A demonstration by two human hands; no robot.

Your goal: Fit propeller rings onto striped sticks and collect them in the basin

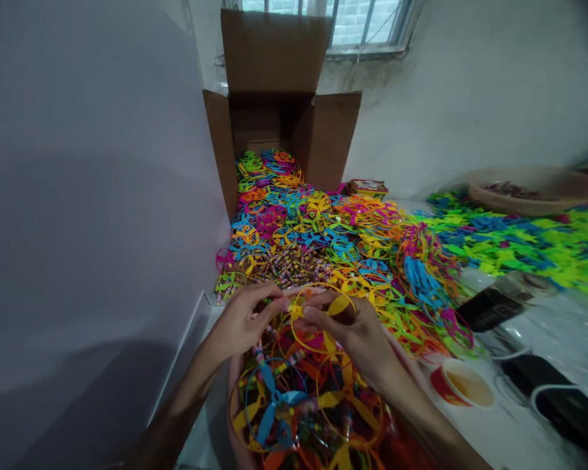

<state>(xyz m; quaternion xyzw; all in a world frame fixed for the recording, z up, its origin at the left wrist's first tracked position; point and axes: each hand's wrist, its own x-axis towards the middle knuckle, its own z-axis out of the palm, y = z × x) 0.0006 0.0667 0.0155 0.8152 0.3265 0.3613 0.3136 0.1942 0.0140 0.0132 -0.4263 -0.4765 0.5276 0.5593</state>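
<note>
Yellow plastic ring [340, 304] with blades is pinched in the right hand [357, 329], above the near basket [234, 385]. Its hub lies at the ring's left side, directly beside the left hand's [247, 320] fingertips. Left thumb and forefinger are closed together, apparently grasping something small at the hub; blur prevents confirmation.

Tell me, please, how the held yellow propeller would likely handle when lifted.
The yellow propeller looks light, being thin with open gaps. Its slim rim probably flexes a little. It might snag, since similar rings overlap just below.
</note>
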